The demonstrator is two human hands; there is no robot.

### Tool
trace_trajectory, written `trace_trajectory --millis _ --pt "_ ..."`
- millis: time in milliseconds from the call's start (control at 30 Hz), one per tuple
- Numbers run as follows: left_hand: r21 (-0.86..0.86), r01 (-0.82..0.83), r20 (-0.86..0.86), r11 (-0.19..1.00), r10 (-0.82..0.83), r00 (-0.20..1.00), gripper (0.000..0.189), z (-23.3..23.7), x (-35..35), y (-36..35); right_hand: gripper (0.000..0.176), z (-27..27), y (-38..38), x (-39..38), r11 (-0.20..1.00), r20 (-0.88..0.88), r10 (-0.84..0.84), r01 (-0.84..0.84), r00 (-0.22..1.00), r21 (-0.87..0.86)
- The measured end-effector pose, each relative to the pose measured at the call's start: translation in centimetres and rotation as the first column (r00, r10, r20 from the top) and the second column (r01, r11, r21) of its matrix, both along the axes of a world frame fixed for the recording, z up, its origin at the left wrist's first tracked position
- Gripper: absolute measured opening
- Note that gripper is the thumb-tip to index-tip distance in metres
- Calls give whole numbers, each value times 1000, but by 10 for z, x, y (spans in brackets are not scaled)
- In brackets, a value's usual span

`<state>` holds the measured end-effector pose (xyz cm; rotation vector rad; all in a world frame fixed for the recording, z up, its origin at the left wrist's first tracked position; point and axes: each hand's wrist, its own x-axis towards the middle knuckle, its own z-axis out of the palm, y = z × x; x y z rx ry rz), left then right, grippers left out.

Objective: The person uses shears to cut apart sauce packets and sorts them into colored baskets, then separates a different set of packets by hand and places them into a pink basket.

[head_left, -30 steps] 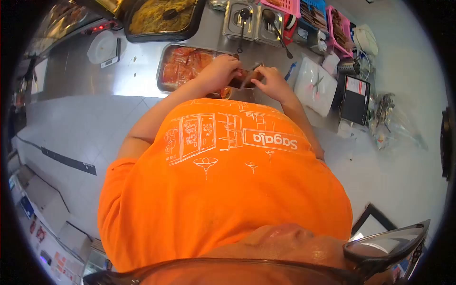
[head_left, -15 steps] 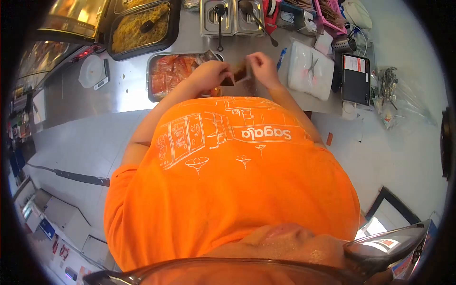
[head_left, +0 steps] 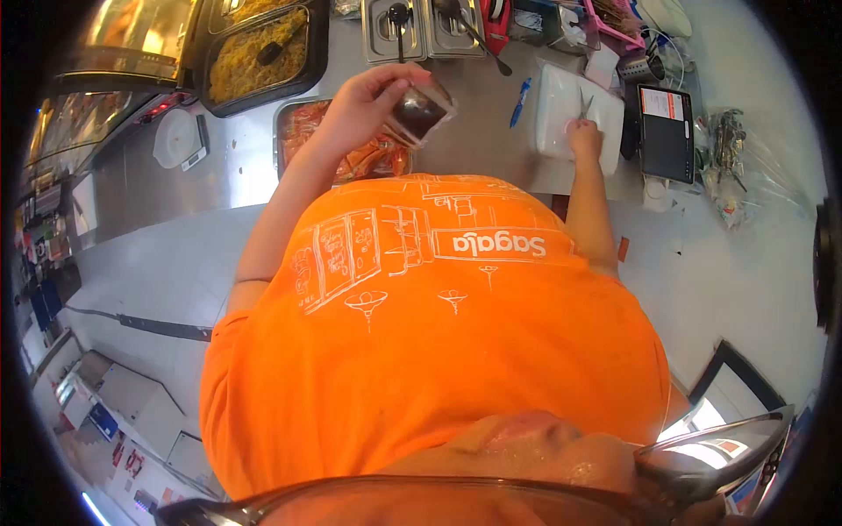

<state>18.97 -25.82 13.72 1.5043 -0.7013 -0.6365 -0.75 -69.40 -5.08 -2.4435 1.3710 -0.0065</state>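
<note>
My left hand (head_left: 361, 103) pinches a small clear sachet of dark brown sauce (head_left: 422, 116), raised over a metal tray (head_left: 279, 145). Several packets with orange-red contents (head_left: 368, 162) lie in that tray, partly hidden behind my forearm. On the right, my right hand (head_left: 585, 140) has its fingers closed around the handles of a pair of scissors (head_left: 584, 105). The blades point away from me, above a white stack of plastic (head_left: 556, 118). A blue pen (head_left: 521, 103) lies just left of the stack.
A black tray of yellow food (head_left: 250, 66) stands at the back left, near a scale (head_left: 193, 145). Two metal containers with ladles (head_left: 393, 48) are at the back. A tablet (head_left: 665, 131) and a pink basket (head_left: 614, 22) stand to the right.
My right hand has left the sachet, moved right and closed on the scissors. My left hand has lifted the sachet slightly up and away from me.
</note>
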Motion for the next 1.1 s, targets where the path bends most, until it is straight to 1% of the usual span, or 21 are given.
trace_trajectory --millis 67,133,167,200,267,333,400,467,533,567,600,633,667,700,767,867,933,967,1033,1067,1100 --pt "4 12 -72 1000 -11 997 27 13 -4 -4 62 17 4 0 991 -109 -36 21 993 -136" --pt "-36 37 -201 999 -43 979 35 17 -7 -7 64 14 -4 -1 998 -107 -5 -2 994 -65" --pt "-2 36 -169 999 -36 985 36 18 -8 -8 66 11 -7 -3 1000 -105 7 -10 994 -29" --pt "31 36 -136 999 -32 990 38 20 -9 -10 65 8 -10 -4 996 -131 -13 1 991 -85" --pt "10 42 -135 999 -40 990 40 26 -12 -14 65 23 -5 -1 979 -180 -56 19 982 -201" --pt "-93 48 -202 994 -66 977 43 30 -17 -17 63 6 -31 -5 984 -149 85 -106 985 -145" --pt "-90 54 -222 994 -73 972 44 31 -21 -20 61 -1 -50 -11 972 -140 207 -220 968 -85" --pt "-96 54 -225 994 -75 972 45 31 -23 -23 59 13 -57 -13 949 -150 308 -315 939 -22" --pt "-114 50 -210 992 -74 975 47 29 -26 -26 54 33 -59 -22 948 -75 184 -157 980 276" --pt "-118 49 -220 992 -74 973 47 31 -28 -27 52 44 -58 -30 904 -54 116 -83 992 419" --pt "-121 45 -230 992 -72 971 48 35 -31 -29 47 59 -53 -39 783 72 68 -98 995 614" --pt "-125 42 -239 991 -71 968 48 38 -32 -31 42 73 -44 -49 621 182 -7 -138 983 772" --pt "-130 47 -252 990 -79 964 48 38 -33 -32 41 84 -29 -58 448 325 -91 -253 941 858" --pt "-135 52 -267 989 -87 960 48 34 -32 -33 40 95 -8 -62 264 435 -200 -380 878 887" --pt "-115 58 -266 992 -87 960 48 32 -34 -36 44 139 41 -56 -22 368 -182 -378 912 925" --pt "-79 84 -241 993 -101 965 48 30 -37 -44 51 163 87 -43 -74 505 189 -501 842 863" --pt "-103 107 -253 989 -130 958 48 26 -39 -52 54 178 100 -27 -113 577 322 -574 751 811" --pt "-78 126 -199 989 -140 970 48 25 -40 -55 56 185 104 -20 -138 606 387 -606 695 783" --pt "-24 154 -93 988 -156 983 49 22 -42 -58 62 194 112 -9 -69 591 316 -604 742 794" --pt "-31 162 -112 986 -165 980 48 22 -43 -60 67 197 113 -6 -36 583 279 -598 763 801" --pt "-37 170 -130 985 -174 976 48 22 -43 -61 66 198 111 -2 -38 593 297 -612 748 790"
